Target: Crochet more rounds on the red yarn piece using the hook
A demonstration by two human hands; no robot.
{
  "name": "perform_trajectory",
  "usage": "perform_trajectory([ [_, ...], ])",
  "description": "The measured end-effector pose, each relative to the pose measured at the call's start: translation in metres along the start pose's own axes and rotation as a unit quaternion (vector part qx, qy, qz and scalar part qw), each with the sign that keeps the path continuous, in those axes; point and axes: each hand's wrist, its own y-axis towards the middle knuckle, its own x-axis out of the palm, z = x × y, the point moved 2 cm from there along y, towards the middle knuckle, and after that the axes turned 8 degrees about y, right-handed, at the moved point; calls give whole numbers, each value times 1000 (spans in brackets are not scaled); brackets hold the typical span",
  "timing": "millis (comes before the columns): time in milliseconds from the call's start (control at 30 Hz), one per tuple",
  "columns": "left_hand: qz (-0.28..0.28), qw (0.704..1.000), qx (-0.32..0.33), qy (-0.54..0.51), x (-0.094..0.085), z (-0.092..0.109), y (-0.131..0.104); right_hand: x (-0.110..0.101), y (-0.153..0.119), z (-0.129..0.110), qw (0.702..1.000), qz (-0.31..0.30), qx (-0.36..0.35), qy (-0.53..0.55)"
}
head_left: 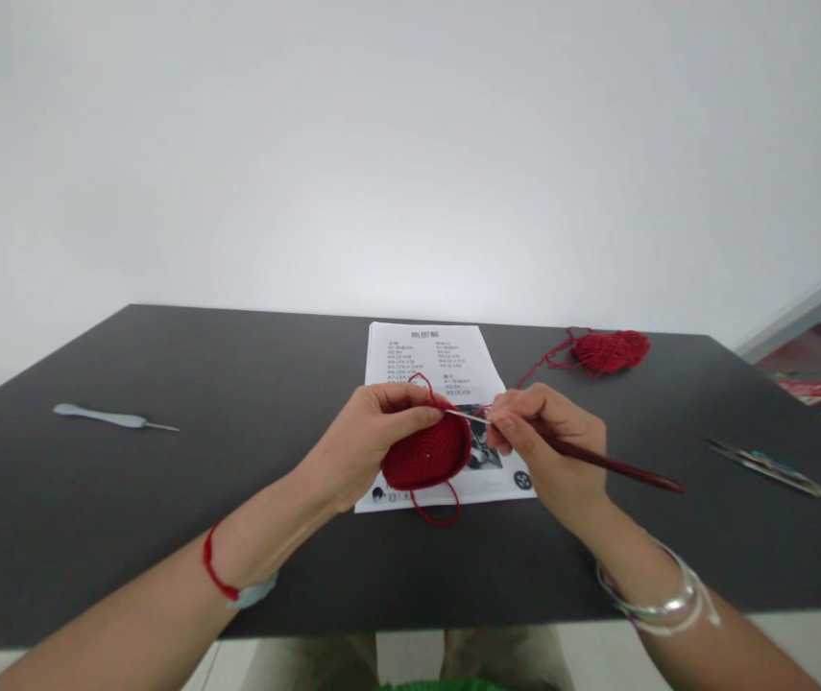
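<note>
A round red crochet piece with a raised rim is pinched at its upper edge by my left hand. A loop of red yarn hangs below the piece, and another strand rises above it. My right hand is closed around a crochet hook with a dark reddish-brown handle. The hook's pale metal shaft points left, its tip at the piece's upper right edge beside my left thumb. Whether the tip sits inside a stitch is too small to tell. Red yarn runs from near my right fingers toward the yarn ball.
A printed pattern sheet lies beneath my hands on the dark table. A light grey-handled crochet hook rests at the left. Small thread snips lie at the right. A white wall stands behind the table.
</note>
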Motion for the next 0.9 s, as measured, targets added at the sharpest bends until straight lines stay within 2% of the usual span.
perform_trajectory([
  [233, 7, 1000, 6, 22, 0, 1, 0, -2, 2, -2, 999, -24, -9, -29],
  [433, 1, 999, 7, 41, -1, 1, 0, -4, 8, -5, 999, -42, 2, 8],
  [533, -9, 999, -3, 36, 0, 1, -1, -3, 12, -5, 998, -26, 35, 50],
  [600, -16, 999, -10, 32, 0, 1, -1, -1, 13, -3, 991, -9, 84, 103],
  [667, -23, 999, -19, 26, 0, 1, -1, 2, 15, 0, 975, 4, 145, 166],
  [767, -34, 999, -25, 13, 0, 0, -1, 10, 15, 6, 936, 10, 236, 262],
  [900, -33, 999, 0, 7, 0, -1, -1, 19, 14, 12, 882, 23, 312, 351],
])
